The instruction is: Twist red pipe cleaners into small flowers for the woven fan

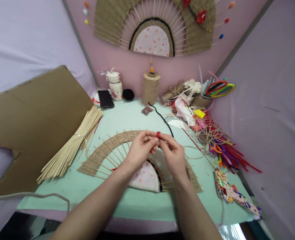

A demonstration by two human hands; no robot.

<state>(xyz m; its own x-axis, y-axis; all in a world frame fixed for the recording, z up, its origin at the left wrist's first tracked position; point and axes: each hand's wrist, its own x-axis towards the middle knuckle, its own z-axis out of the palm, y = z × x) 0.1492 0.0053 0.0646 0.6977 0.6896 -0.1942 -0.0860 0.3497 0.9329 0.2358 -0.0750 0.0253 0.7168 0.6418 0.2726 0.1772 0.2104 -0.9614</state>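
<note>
Above the table, my left hand (pixel 142 146) and my right hand (pixel 172 151) meet fingertip to fingertip. Both are closed in a pinch on a small curled piece of red pipe cleaner (pixel 158 134), most of it hidden by my fingers. Below them lies a woven twine fan (pixel 104 153) with thin stick ribs. Its half-round base (pixel 147 178) is pale pink with red dots and edged in black; my arms cover part of it. A black pipe cleaner (pixel 162 118) runs behind my right hand.
Left are a bundle of bamboo sticks (pixel 72 143) and a cardboard sheet (pixel 37 123). A phone (pixel 105 99), bottle (pixel 116 87) and twine spool (pixel 151 88) stand behind. Right are pipe cleaners (pixel 234 153), tangled twine (pixel 212 130) and a flower-patterned glue gun (pixel 224 186). A finished fan (pixel 107 25) hangs above.
</note>
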